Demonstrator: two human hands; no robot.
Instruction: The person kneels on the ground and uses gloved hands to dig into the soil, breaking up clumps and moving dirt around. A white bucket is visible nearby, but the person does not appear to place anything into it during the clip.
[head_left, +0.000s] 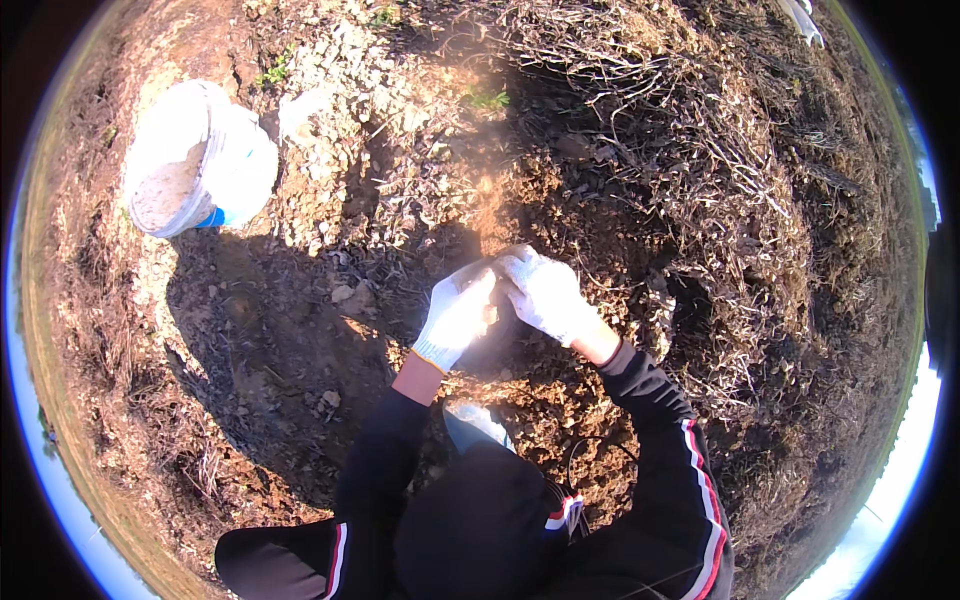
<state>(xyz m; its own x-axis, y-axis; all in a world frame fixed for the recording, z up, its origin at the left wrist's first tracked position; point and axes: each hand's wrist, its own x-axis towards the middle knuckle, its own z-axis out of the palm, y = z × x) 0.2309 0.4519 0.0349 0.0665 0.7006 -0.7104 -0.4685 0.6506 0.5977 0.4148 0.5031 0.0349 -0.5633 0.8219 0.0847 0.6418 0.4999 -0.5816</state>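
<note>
Both hands wear white knitted work gloves and come together low over the soil (487, 195). My left hand (455, 315) is bent inward, its fingertips close to those of the right. From the other side, my right hand (544, 292) curls in with its fingers pointing down and left. Glare washes out the left thumb and the gap between the hands, so whether anything is gripped there is hidden. Beneath the wrists, a pale shoe or boot (476, 424) shows on the crumbly soil.
A white plastic bucket (251, 176) with a blue patch stands at the upper left, its inside wall dirty. Dry, uprooted-looking stalks (720, 142) heap along the right. Small green weeds (276, 69) grow near the bucket. A white scrap (804, 21) lies at the far upper right.
</note>
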